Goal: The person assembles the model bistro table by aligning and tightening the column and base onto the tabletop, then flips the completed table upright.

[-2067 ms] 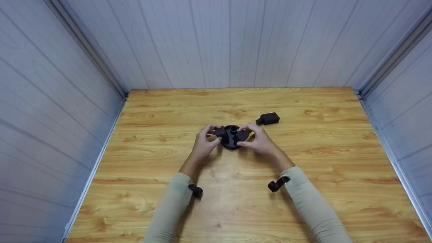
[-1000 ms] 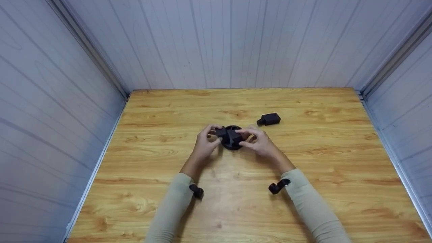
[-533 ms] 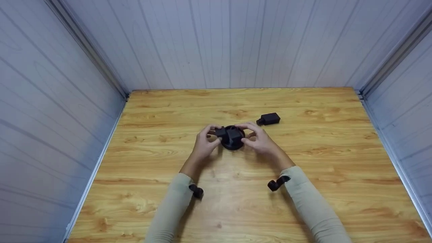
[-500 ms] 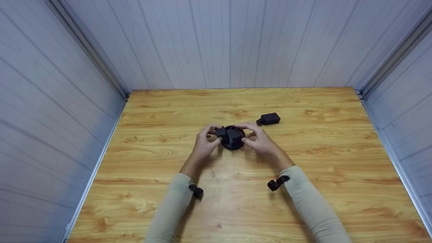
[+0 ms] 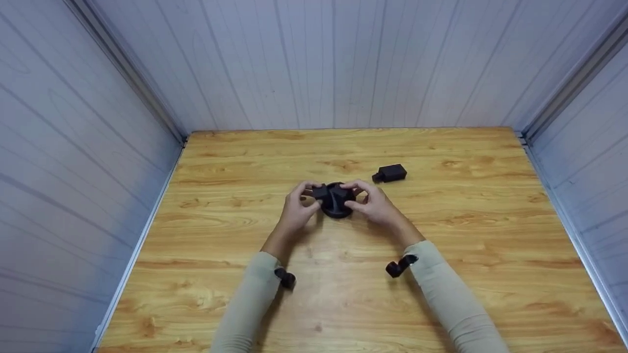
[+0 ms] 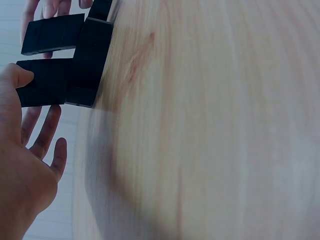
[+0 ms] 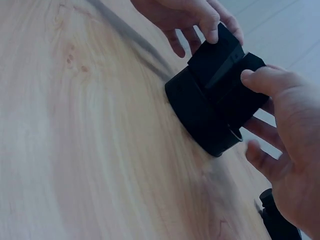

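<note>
"What are you holding?"
"My left hand (image 5: 297, 205) is closed in a pinch on one black block (image 6: 47, 86); my right hand (image 5: 377, 203) pinches a second block (image 7: 241, 99) beside it."
"Where are they?"
"Both rise from a round black base (image 7: 195, 114) on the desk (image 5: 333, 294), near a loose necked block (image 5: 393, 172)."

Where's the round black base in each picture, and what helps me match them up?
Head: the round black base is slightly right of centre, just below mid-height.
Left wrist: the round black base is at upper left, seen side-on.
Right wrist: the round black base is right of centre, near mid-height.
Shared landmark: the left hand, pinching a black block, shows in all three.
</note>
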`<state>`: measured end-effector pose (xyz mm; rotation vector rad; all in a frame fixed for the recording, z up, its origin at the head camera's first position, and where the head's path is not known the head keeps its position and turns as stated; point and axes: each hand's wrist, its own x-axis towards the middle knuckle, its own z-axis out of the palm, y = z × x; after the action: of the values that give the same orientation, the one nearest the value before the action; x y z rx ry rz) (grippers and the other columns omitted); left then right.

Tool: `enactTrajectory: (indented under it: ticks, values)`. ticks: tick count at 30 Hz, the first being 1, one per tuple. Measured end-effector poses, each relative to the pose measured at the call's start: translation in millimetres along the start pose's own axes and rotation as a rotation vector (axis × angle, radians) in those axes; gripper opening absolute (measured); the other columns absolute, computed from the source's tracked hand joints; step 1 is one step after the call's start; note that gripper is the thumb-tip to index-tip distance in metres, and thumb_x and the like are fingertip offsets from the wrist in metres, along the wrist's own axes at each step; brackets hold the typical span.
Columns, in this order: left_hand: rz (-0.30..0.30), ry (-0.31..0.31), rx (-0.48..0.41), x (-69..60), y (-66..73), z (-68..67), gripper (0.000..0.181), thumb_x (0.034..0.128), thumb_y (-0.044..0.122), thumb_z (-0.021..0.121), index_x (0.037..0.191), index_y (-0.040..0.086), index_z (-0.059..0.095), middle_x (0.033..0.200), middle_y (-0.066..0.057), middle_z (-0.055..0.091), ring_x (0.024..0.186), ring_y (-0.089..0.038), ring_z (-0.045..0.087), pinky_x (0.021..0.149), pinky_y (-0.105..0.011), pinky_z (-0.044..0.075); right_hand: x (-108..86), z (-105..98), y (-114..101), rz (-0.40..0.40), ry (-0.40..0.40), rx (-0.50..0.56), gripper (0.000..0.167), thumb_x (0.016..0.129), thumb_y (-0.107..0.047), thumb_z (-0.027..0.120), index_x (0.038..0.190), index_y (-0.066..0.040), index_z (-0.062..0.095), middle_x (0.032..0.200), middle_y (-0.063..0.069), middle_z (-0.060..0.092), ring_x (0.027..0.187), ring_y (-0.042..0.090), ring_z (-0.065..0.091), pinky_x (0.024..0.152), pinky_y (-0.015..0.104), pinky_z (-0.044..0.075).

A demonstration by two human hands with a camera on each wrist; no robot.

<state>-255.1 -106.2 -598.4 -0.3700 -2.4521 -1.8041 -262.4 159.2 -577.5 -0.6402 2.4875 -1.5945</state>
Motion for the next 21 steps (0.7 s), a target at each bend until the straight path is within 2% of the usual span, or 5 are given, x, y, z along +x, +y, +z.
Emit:
enactTrajectory:
  ticks: [4, 8, 12, 17, 21]
  values:
    - [0.007, -0.007, 0.002, -0.3, 0.6, 0.3, 0.034, 0.098, 0.0, 0.077, 0.131, 0.006, 0.073, 0.132, -0.02, 0.076, 0.122, -0.037, 0.073, 0.113, -0.058, 0.054, 2.3, 3.9, 1.7, -0.024, 0.095, -0.022, 0.04, 0.096, -0.01, 0.09, 0.131, -0.004, 0.071, 0.127, 0.018, 0.074, 0.102, 0.028, 0.065, 0.084, 0.027, 0.051]
    - [0.006, -0.006, 0.004, -0.9, 1.3, 0.5, 0.034, 0.0979, -0.001, 0.077, 0.131, 0.007, 0.073, 0.129, -0.019, 0.076, 0.119, -0.036, 0.075, 0.112, -0.056, 0.053, 2.6, 5.2, 3.4, -0.018, 0.115, -0.029, 0.043, 0.094, -0.011, 0.093, 0.124, -0.004, 0.063, 0.114, 0.013, 0.069, 0.098, 0.025, 0.064, 0.084, 0.029, 0.052]
    - [0.004, -0.003, 0.0, -0.9, 1.9, 0.6, 0.035, 0.0971, -0.001, 0.077, 0.131, 0.008, 0.074, 0.129, -0.019, 0.076, 0.118, -0.035, 0.074, 0.111, -0.056, 0.055, 0.9, 2.1, 1.9, -0.023, 0.07, -0.027, 0.053, 0.093, -0.013, 0.093, 0.135, -0.003, 0.061, 0.131, 0.017, 0.065, 0.118, 0.032, 0.065, 0.098, 0.041, 0.054]
    - [0.006, -0.005, -0.002, -0.4, 1.3, 0.2, 0.035, 0.0972, -0.001, 0.077, 0.131, 0.008, 0.074, 0.129, -0.018, 0.077, 0.118, -0.034, 0.074, 0.111, -0.055, 0.055, -0.7, -4.5, -1.6, -0.066, -0.026, 0.008, 0.062, 0.099, -0.005, 0.084, 0.155, -0.006, 0.059, 0.161, 0.023, 0.054, 0.149, 0.041, 0.053, 0.112, 0.062, 0.055]
    - [0.006, -0.003, -0.001, -0.6, 1.8, -0.2, 0.035, 0.0979, -0.001, 0.077, 0.131, 0.01, 0.074, 0.131, -0.017, 0.077, 0.12, -0.034, 0.073, 0.112, -0.056, 0.054, -0.2, -8.6, -2.4, -0.084, -0.088, 0.038, 0.06, 0.099, 0.006, 0.07, 0.156, -0.012, 0.064, 0.168, 0.02, 0.054, 0.154, 0.038, 0.052, 0.107, 0.051, 0.059]
